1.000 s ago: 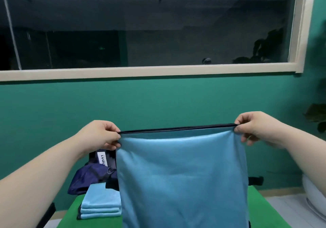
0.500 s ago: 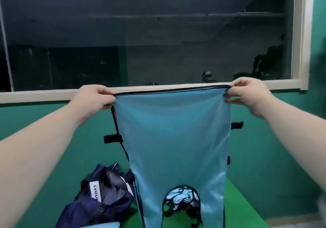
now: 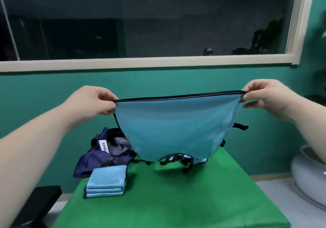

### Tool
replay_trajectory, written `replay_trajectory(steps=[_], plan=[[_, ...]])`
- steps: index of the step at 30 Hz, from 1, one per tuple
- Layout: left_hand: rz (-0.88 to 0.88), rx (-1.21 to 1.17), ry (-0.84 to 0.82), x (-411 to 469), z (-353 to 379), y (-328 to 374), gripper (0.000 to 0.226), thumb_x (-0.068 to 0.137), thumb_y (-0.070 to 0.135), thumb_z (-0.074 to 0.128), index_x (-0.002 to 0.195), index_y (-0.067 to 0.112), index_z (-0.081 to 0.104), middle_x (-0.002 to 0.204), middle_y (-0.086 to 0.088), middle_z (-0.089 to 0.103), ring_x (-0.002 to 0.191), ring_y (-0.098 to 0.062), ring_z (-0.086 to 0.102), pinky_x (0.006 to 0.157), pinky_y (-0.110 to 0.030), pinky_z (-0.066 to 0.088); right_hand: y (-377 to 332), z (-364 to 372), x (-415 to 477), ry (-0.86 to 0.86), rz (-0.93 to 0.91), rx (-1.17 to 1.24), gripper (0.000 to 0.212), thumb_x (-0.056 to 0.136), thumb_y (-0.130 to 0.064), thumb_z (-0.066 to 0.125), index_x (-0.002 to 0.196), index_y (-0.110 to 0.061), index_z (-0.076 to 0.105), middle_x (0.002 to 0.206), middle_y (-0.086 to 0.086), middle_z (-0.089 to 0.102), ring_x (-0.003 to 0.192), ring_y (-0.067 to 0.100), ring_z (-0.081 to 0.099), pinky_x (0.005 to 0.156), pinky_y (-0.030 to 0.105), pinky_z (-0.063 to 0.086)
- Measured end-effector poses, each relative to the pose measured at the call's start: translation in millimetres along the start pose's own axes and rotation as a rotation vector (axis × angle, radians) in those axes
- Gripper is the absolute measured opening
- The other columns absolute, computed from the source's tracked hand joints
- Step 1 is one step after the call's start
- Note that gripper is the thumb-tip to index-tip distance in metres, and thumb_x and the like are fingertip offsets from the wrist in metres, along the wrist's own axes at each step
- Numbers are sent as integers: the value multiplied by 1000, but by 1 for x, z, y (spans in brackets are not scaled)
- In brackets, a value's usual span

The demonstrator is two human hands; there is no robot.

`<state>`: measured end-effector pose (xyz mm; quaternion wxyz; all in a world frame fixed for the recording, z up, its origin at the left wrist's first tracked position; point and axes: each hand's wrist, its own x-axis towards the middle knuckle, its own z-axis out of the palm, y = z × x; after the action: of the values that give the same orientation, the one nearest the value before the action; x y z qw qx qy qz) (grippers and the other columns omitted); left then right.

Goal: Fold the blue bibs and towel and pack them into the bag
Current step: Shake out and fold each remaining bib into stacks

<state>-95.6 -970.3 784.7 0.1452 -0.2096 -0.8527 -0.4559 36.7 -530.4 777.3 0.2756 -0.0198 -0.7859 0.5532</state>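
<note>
A blue bib with black trim hangs in the air over the far part of the green table. My left hand pinches its upper left corner and my right hand pinches its upper right corner, so the top edge is stretched level. Its lower end with the black neck opening touches the table. A stack of folded blue cloths lies on the table's left side. Behind the stack sits a crumpled dark navy bag with a white label.
A green wall with a dark window stands right behind the table. A white ceramic pot sits on the floor at the right. A black stool or box is at the lower left beside the table.
Both hands have come down from window height with the bib, and its lower end now drapes onto the table. The view has tilted down, showing the folded stack again.
</note>
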Motion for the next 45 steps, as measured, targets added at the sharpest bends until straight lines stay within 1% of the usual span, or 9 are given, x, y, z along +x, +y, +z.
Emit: replay_trajectory(steps=[3, 7, 12, 18, 24, 28, 35, 40, 45], plan=[[-46, 19, -114, -43, 13, -18, 12, 89, 2, 69, 88, 13, 74, 78, -5, 77, 66, -14, 72, 57, -13, 53, 25, 0, -44, -106, 106, -16, 19, 81, 20, 57, 81, 1, 59, 75, 13, 66, 69, 19, 66, 64, 25, 60], [-131, 58, -261, -99, 43, -62, 12, 86, 2, 70, 87, 14, 74, 79, -6, 77, 78, -28, 74, 82, -40, 61, 84, 9, -99, -200, 285, -41, 19, 78, 25, 57, 80, 6, 59, 74, 19, 63, 60, 18, 63, 57, 23, 56], [-247, 52, -355, -148, 79, -108, 12, 87, 2, 68, 86, 12, 72, 71, -6, 75, 60, -13, 68, 64, -28, 58, 143, 18, -152, -285, 470, -159, 14, 79, 16, 65, 82, 2, 62, 73, 18, 65, 61, 16, 61, 59, 26, 51], [-280, 53, -421, -155, 94, -136, 6, 89, 5, 68, 90, 10, 71, 69, -8, 73, 58, -11, 65, 59, -28, 55, 171, 22, -168, -296, 523, -177, 12, 80, 10, 68, 80, -1, 63, 67, 14, 59, 54, 15, 52, 53, 26, 35], [-255, 101, -403, -132, 115, -156, 6, 89, 12, 69, 89, 16, 72, 60, 7, 67, 52, -3, 59, 52, -21, 48, 196, 32, -140, -236, 484, -242, 11, 80, 3, 73, 75, -5, 66, 61, 3, 53, 52, 12, 42, 53, 28, 30], [-217, 189, -348, -102, 139, -175, 8, 87, 21, 73, 85, 29, 71, 68, 14, 67, 48, 4, 51, 49, -14, 37, 228, 47, -110, -155, 442, -239, 13, 80, -2, 76, 70, -9, 69, 65, 2, 58, 66, 18, 47, 67, 33, 35], [-208, 285, -278, -28, 192, -215, 13, 88, 23, 69, 82, 34, 66, 80, 14, 68, 73, -7, 62, 59, -23, 42, 296, 81, -39, 28, 511, -236, 14, 77, -8, 77, 67, -13, 68, 66, 2, 60, 69, 20, 50, 71, 35, 39], [-164, 415, -224, 27, 240, -250, 13, 87, 23, 65, 92, 35, 63, 82, 17, 62, 86, -14, 60, 73, -27, 42, 339, 106, 19, 94, 529, -387, 10, 76, -12, 76, 68, -11, 69, 61, -2, 61, 60, 18, 50, 59, 28, 39], [-131, 629, -231, 68, 281, -276, 22, 91, 30, 58, 112, 31, 64, 101, 9, 68, 103, -22, 60, 86, -35, 47, 380, 127, 69, 85, 578, -598, 8, 78, -19, 71, 81, -12, 70, 79, 6, 69, 67, 23, 56, 60, 28, 44]])
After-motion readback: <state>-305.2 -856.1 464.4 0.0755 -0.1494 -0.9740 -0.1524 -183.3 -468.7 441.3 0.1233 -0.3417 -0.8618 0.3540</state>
